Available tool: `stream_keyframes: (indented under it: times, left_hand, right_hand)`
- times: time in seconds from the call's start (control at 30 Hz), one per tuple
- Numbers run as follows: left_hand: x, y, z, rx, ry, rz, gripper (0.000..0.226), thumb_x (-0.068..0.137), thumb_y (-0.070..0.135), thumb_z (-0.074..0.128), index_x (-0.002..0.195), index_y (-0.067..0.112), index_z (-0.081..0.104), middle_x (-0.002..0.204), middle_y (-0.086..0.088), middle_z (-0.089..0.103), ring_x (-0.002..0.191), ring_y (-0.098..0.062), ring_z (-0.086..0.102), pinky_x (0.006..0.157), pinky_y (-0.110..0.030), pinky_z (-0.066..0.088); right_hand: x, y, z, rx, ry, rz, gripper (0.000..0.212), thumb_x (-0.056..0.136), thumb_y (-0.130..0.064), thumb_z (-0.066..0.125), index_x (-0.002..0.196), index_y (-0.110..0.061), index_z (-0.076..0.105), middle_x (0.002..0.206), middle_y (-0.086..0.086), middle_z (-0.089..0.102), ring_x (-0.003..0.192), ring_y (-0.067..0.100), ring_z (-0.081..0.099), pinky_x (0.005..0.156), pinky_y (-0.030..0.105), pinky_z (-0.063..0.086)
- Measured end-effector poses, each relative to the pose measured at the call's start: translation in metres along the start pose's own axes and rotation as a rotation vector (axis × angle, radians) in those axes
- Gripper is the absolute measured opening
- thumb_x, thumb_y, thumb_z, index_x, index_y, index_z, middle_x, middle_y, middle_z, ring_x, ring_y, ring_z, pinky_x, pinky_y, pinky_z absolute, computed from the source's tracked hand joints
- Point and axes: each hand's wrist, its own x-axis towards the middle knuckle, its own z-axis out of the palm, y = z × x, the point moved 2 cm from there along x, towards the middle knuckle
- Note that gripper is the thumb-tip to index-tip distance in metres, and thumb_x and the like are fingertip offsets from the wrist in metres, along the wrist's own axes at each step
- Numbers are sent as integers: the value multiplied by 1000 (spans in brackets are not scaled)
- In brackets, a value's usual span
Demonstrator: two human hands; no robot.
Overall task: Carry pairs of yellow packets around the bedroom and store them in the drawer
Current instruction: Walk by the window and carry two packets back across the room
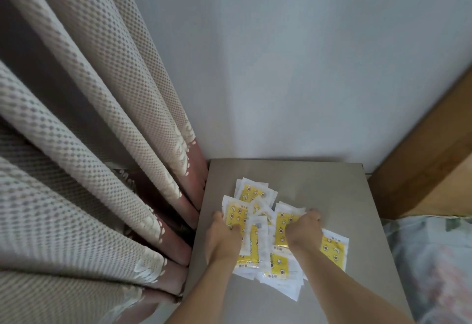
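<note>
I can make out a short line of small dark print along the top edge of several yellow packets (332,248), right of centre in the lower frame, but it is too small and blurred for me to read; I find no other text, number or sign

Two bare forearms, left hand (224,234), right hand (304,231), seemingly sleeveless, no rings or watch visible

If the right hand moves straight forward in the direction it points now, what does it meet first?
Probably bare nightstand top, then the wall behind it. The right hand already grips a yellow packet, and depth is unclear.
</note>
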Motion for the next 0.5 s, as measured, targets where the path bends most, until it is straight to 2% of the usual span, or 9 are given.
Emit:
stream_keyframes:
  times: [0.07, 0.1, 0.13, 0.2, 0.27, 0.4, 0.5]
  left_hand:
    - [-1, 4, -2, 30, 9, 13, 12, 89, 22, 60, 98, 21, 52, 88, 8, 65, 72, -14, 66, 65, -35, 59]
    - [-2, 6, -3, 47, 11, 19, 11, 90, 22, 59, 98, 20, 52, 88, 7, 65, 73, -15, 65, 65, -34, 58]
    - [-4, 9, -5, 60, 8, 24, 9, 90, 21, 58, 97, 20, 52, 87, 7, 64, 73, -16, 64, 65, -33, 57]
    - [-10, 18, -10, 63, -1, 31, 5, 89, 18, 56, 93, 19, 52, 84, 6, 63, 71, -16, 63, 63, -32, 55]
    - [-20, 31, -19, 52, -9, 39, 5, 88, 17, 56, 90, 18, 51, 80, 5, 62, 68, -16, 62, 61, -31, 54]
    - [-53, 86, -58, 3, -19, 76, 9, 88, 16, 57, 86, 15, 48, 75, 2, 59, 60, -14, 55, 49, -26, 39]
    - [-91, 146, -101, -17, -18, 142, 10, 87, 18, 58, 84, 17, 48, 77, 1, 59, 64, -17, 56, 54, -28, 42]
  right_hand:
    - [4, 2, -4, 70, -36, 18, 15, 83, 3, 45, 95, -3, 53, 88, 14, 58, 72, 29, 56, 60, 33, 44]
    - [6, 2, -5, 88, -48, 13, 13, 85, 3, 43, 80, -5, 52, 78, 12, 56, 61, 24, 50, 55, 30, 39]
    - [4, 1, -9, 109, -54, 6, 19, 89, 0, 42, 73, -5, 50, 71, 10, 54, 55, 21, 47, 51, 27, 36]
    - [-3, -6, -21, 164, -74, -17, 26, 97, -8, 40, 74, -4, 51, 63, 7, 50, 50, 17, 45, 47, 24, 33]
    - [-11, -15, -39, 194, -89, -22, 26, 98, -9, 40, 76, -2, 52, 63, 7, 49, 50, 17, 44, 46, 24, 32]
    - [-38, -39, -103, 171, -125, -53, 19, 96, -9, 42, 85, -2, 56, 66, 8, 51, 56, 21, 47, 52, 27, 37]
    - [-68, -64, -181, 292, -74, -115, 20, 98, -12, 42, 95, -1, 58, 78, 9, 55, 69, 23, 51, 65, 31, 41]
